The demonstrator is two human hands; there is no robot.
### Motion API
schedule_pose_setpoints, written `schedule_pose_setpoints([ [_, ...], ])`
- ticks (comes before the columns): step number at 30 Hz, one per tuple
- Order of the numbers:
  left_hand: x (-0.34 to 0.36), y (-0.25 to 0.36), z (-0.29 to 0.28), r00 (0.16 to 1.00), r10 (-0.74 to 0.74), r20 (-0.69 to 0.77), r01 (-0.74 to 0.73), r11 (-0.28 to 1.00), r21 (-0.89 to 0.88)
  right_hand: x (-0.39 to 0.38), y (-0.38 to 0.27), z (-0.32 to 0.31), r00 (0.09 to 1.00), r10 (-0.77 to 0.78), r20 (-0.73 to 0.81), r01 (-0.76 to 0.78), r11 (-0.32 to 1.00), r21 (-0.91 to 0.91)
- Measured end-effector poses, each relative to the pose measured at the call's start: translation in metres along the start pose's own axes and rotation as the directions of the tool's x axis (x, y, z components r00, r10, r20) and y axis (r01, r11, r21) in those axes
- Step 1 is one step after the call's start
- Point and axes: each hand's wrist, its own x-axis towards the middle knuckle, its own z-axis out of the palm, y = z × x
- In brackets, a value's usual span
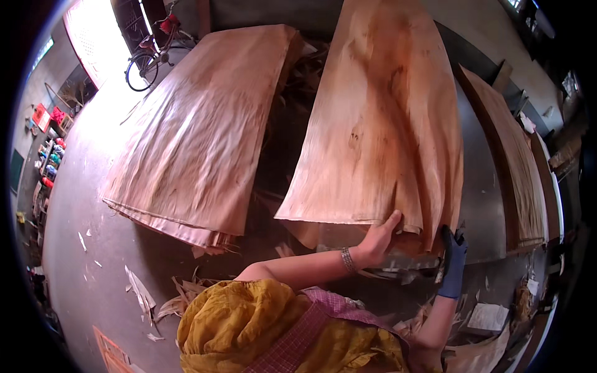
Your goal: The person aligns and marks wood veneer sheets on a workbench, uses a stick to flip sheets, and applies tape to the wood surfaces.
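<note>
Both hands [380, 239] on veneer sheet [385, 124] near edge — open floor [87, 248] left

Veneer sheet [385, 118] upper centre-right of the frame, on a metal table [482, 205]. Second veneer stack [193, 137] to its left, dark gap between. Third stack [516, 180] at right edge. Bicycle [152, 53] upper left. Scraps [140, 295] on floor [81, 186], lower left. Hands [379, 239] [453, 261] at the sheet's lower edge.
</note>
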Motion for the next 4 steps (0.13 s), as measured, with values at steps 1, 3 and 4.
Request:
schedule_pose_setpoints([
  [1,0.01,-0.005,0.007,0.994,0.055,-0.098,-0.051,0.998,0.036,0.008,-0.012,-0.01,1.0,-0.011,0.008,0.011,0.999,0.042],
  [3,0.04,-0.018,0.002,0.983,0.081,-0.165,-0.066,0.993,0.095,0.041,0.0,-0.046,0.995,0.098,-0.006,-0.098,0.994,-0.056],
  [4,0.045,-0.022,0.013,0.979,0.108,-0.175,-0.087,0.989,0.124,0.063,0.009,-0.074,0.98,0.199,-0.03,-0.201,0.966,-0.165],
])
